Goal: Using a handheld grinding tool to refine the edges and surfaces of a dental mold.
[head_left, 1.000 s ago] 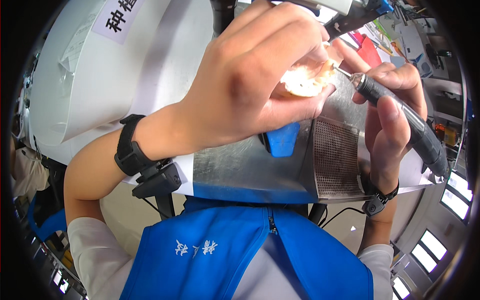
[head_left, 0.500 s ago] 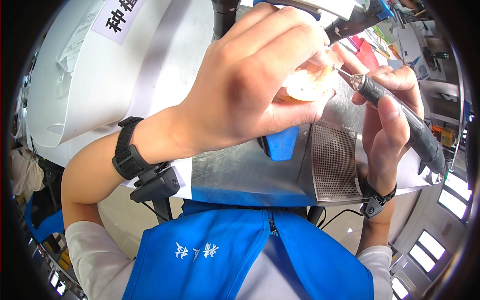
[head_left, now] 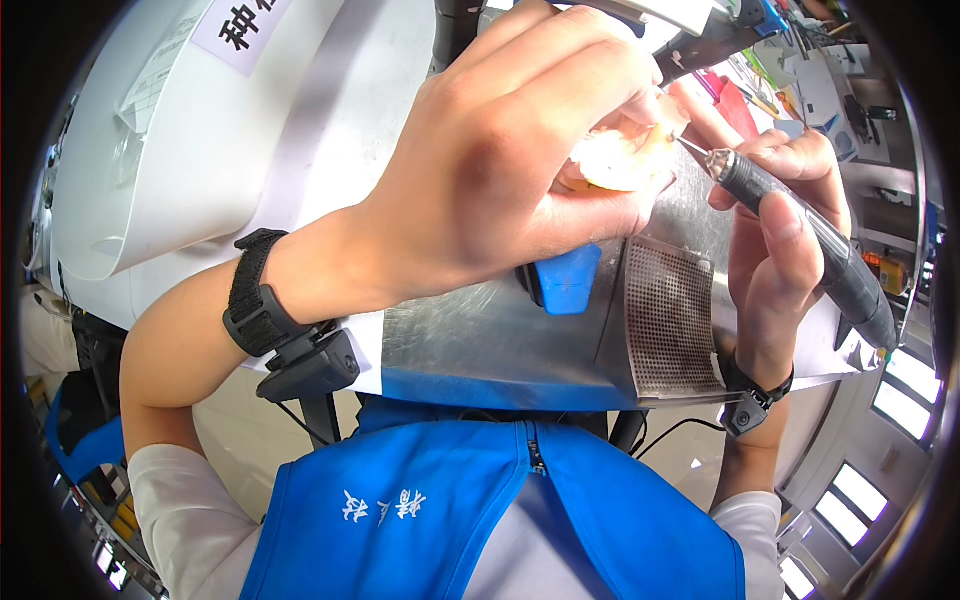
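Observation:
My left hand (head_left: 520, 150) is wrapped round a pale dental model (head_left: 618, 160), held up over the metal worktop and brightly lit. Parts of the model are hidden behind my fingers. In my right hand (head_left: 785, 215) sits a black rotary handpiece (head_left: 815, 240), gripped like a pen and tilted. Its thin metal bur points left and reaches the model's right edge; whether it touches, I cannot tell. My right fingertips are close beside the model.
A perforated metal plate (head_left: 672, 318) lies at the front right of the metal worktop (head_left: 460, 335). Below my left hand is a blue plastic piece (head_left: 567, 280). A large white curved sheet (head_left: 170, 170) stands at left. Tools and papers crowd the back right; a dark arm (head_left: 715, 45) hangs behind my hands.
The model has turned or shifted slightly in my left hand. My right hand and the handpiece have moved very little, with the bur still at the model's edge.

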A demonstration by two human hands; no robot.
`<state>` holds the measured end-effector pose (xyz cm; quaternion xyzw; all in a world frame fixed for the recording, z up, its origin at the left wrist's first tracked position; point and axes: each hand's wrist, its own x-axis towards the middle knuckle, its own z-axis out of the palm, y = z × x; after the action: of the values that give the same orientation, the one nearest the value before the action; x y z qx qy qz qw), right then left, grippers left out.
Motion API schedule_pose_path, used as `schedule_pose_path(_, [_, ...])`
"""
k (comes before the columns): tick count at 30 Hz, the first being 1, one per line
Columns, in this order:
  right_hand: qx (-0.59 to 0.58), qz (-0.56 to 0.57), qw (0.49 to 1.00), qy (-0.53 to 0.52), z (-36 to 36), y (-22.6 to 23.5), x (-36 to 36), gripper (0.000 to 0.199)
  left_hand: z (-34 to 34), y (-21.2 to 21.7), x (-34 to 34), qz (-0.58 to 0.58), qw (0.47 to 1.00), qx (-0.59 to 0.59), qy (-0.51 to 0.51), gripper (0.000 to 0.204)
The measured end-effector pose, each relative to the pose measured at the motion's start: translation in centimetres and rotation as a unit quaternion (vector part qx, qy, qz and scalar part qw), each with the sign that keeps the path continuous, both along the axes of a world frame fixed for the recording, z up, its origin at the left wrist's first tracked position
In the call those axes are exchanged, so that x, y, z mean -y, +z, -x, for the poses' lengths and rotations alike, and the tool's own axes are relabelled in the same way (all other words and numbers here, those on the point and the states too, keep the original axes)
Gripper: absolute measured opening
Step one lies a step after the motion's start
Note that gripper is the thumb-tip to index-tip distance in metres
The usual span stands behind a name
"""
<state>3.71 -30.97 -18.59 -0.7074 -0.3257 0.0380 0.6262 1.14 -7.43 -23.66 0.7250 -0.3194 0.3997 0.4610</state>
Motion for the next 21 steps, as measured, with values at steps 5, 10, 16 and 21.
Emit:
schedule_pose_path(5, [-0.011,0.001,1.0,0.0,0.1,0.1,0.1,0.032,0.4,0.7,-0.2,-0.03,0.999,0.028,0.006,0.034])
schedule_pose_path(10, [-0.002,0.009,1.0,-0.006,0.2,0.3,-0.3,0.032,0.1,0.3,-0.2,-0.028,0.999,0.039,0.008,0.033])
schedule_pose_path(16, [-0.015,-0.012,1.0,-0.004,-0.2,0.0,-0.1,0.033,0.6,0.9,0.1,0.013,1.0,-0.017,-0.007,0.036])
schedule_pose_path(21, [-0.003,0.009,1.0,-0.004,0.1,0.1,0.1,0.033,0.0,0.0,0.1,0.016,1.0,0.004,0.0,0.036])
